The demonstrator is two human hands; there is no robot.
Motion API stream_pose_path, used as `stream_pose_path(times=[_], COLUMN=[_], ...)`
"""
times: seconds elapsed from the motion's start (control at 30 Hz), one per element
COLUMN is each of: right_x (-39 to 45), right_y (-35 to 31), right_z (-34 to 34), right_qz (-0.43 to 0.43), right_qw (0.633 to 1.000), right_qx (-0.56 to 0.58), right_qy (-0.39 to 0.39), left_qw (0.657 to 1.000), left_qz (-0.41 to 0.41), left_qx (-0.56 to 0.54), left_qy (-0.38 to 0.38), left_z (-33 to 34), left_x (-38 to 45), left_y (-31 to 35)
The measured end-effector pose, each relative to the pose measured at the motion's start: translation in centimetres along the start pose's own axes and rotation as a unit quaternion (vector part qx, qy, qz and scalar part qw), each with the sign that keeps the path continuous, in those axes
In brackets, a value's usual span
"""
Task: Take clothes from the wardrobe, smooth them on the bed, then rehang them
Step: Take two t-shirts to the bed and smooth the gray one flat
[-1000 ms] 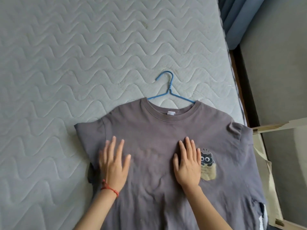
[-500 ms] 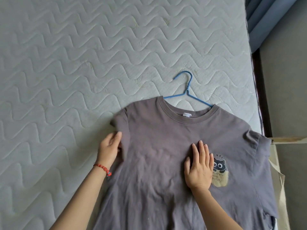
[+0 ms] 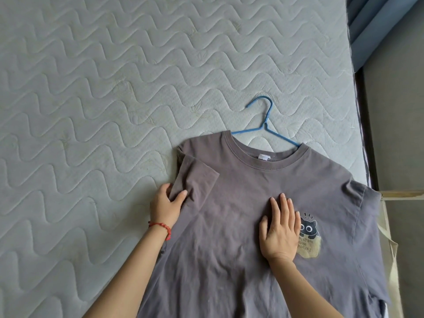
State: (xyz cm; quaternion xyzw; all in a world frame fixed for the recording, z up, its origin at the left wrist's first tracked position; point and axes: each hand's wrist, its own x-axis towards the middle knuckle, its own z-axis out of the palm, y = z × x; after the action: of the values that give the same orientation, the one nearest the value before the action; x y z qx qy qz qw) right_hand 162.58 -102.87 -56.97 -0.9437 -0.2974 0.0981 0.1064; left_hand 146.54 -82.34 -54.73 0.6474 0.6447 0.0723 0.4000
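The smoothing step is in hand: the grey T-shirt, spread on the mattress, is pinned by the flat, released right hand, while the left hand pinches the folded-over sleeve, which probably wants flattening outward next.

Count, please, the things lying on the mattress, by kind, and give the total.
T-shirt: 1
Hanger: 1
Hands: 2, left hand and right hand
Total: 4
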Motion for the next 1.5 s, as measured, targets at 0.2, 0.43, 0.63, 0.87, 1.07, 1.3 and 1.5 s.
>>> stream_pose_path(times=[0.2, 0.43, 0.63, 0.87, 1.07, 1.3, 1.5], right_x=[-0.1, -0.2, -0.3, -0.6, -0.8, -0.8, -0.6], right_y=[-0.1, 0.0, -0.1, -0.1, -0.2, 0.0, 0.0], right_z=[0.1, 0.1, -0.1, -0.6, -0.9, -0.1, -0.7], right_qz=[0.001, 0.001, 0.000, -0.007, 0.000, 0.003, 0.015], right_qw=[1.000, 1.000, 1.000, 1.000, 1.000, 0.999, 0.997], right_qx=[-0.002, -0.001, 0.000, 0.007, 0.013, -0.001, 0.012], right_qy=[-0.002, -0.001, -0.004, -0.017, -0.024, -0.033, -0.068], left_qw=[0.998, 0.966, 0.952, 0.941, 0.951, 0.961, 0.953], left_qz=[0.040, -0.027, -0.220, -0.220, -0.256, -0.174, -0.122], left_qx=[-0.048, -0.067, -0.184, -0.155, -0.080, -0.162, -0.129], left_qy=[0.019, 0.250, 0.103, 0.206, 0.154, 0.145, 0.247], left_z=[-2.0, -8.5, -10.3, -11.3, -11.2, -12.8, -12.8], left_x=[1.0, 1.5, 1.8, -0.2, 0.2, 5.5, 4.3], left_y=[-1.4, -7.1, -12.0, -13.5, -12.2, -10.5, -10.3])
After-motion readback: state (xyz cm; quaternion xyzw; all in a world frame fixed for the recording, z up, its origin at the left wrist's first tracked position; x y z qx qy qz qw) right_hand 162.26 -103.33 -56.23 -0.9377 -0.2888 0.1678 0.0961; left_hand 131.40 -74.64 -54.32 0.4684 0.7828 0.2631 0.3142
